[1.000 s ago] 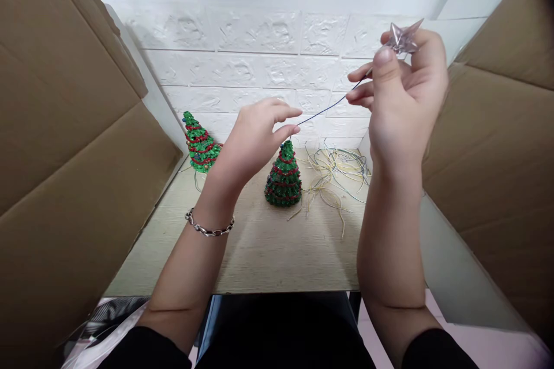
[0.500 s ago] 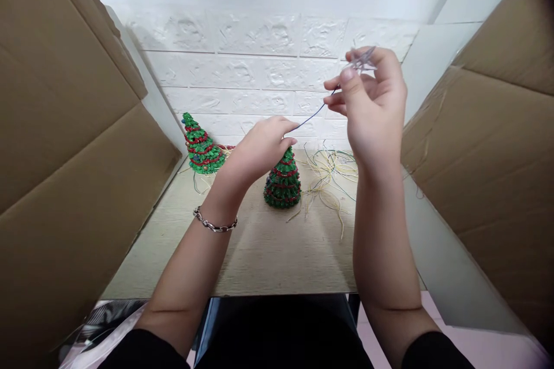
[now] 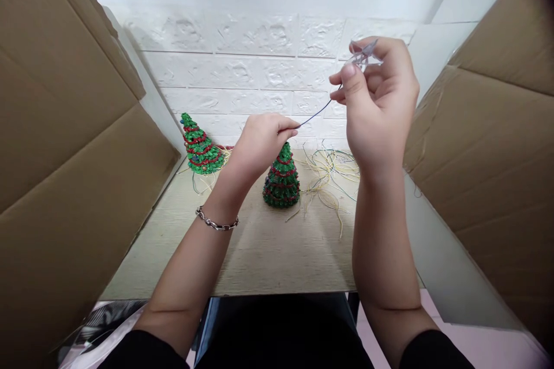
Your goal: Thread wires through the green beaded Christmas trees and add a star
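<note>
My right hand (image 3: 376, 109) is raised and pinches a small clear star ornament (image 3: 363, 53) between thumb and forefinger. A thin dark wire (image 3: 318, 112) runs from the star down to my left hand (image 3: 262, 144), whose fingertips pinch its lower end. Just below my left hand stands a small green beaded Christmas tree (image 3: 281, 176) with red garland on the wooden table (image 3: 259, 253). A second beaded tree (image 3: 198, 147) stands at the back left, leaning slightly.
A tangle of loose yellow and green wires (image 3: 331, 176) lies to the right of the middle tree. Tall cardboard panels (image 3: 64, 144) flank the table on the left and on the right (image 3: 493, 155). A white brick-pattern wall (image 3: 242, 69) closes the back.
My right hand with the star came down and leftwards, closer to my left hand, so the wire span between them is shorter. My left hand dropped slightly toward the middle tree.
</note>
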`<state>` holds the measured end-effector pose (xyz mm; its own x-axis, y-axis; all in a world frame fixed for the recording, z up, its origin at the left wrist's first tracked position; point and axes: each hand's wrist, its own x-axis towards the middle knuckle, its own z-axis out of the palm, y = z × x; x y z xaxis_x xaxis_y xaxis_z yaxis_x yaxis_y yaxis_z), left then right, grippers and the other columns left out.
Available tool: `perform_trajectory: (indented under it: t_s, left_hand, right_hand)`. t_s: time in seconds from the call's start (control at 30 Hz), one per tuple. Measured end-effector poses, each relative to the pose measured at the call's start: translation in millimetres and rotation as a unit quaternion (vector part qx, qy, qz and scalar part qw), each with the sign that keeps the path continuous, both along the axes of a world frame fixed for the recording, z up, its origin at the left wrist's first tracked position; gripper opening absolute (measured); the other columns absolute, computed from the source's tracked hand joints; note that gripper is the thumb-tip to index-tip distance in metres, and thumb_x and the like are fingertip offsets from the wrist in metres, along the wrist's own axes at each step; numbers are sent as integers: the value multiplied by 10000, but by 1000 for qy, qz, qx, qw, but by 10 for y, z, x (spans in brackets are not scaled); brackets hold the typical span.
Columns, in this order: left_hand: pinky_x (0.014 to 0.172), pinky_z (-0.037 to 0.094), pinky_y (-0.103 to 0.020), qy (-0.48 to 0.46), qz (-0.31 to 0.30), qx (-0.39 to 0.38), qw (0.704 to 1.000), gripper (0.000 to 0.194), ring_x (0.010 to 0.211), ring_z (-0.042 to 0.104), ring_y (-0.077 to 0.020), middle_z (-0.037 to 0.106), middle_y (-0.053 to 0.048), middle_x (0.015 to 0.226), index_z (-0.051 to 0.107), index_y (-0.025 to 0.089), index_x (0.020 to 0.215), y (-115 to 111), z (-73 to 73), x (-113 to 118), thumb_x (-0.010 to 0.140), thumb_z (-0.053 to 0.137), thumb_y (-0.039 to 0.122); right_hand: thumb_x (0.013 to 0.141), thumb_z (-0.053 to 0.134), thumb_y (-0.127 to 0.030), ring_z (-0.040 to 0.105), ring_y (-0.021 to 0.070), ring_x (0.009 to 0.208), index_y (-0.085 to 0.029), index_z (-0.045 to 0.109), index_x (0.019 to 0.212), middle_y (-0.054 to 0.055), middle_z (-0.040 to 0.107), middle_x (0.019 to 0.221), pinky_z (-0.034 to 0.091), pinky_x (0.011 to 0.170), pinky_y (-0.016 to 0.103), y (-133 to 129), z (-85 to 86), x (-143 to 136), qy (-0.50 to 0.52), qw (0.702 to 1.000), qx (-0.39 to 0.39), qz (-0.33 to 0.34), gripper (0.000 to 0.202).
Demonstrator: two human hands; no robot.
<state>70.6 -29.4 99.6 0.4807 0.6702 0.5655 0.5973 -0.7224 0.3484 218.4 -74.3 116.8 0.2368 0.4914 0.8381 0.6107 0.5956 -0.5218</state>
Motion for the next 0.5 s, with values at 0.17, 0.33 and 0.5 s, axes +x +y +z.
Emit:
perform_trajectory:
  t_s: [0.17, 0.33, 0.5]
  left_hand:
    - [784, 434, -317, -27, 11, -27, 999, 203, 811, 592, -172, 677, -44, 839, 693, 182, 834, 54, -49, 38, 808, 501, 242]
    - [745, 422, -295, -25, 28, -47, 998, 220, 794, 584, -165, 680, -45, 860, 688, 163, 894, 112, -79, 15, 778, 510, 221]
    - [736, 403, -296, 40, 1, -67, 997, 214, 765, 572, -167, 667, -46, 791, 681, 161, 785, 137, -78, -34, 790, 488, 253]
  right_hand:
    - [909, 403, -295, 599, 120, 807, -236, 442, 1050, 23, 559, 957, 482, 694, 260, -64, 45, -75, 32, 996, 4, 85, 158]
    - [895, 449, -274, 594, 91, 690, -226, 446, 993, 13, 587, 883, 485, 668, 238, 39, 22, -119, 85, 983, -37, 161, 110]
    - [896, 438, -436, 610, 96, 685, -235, 456, 1056, 9, 610, 825, 491, 667, 235, 177, -51, -120, 76, 973, -102, 191, 258]
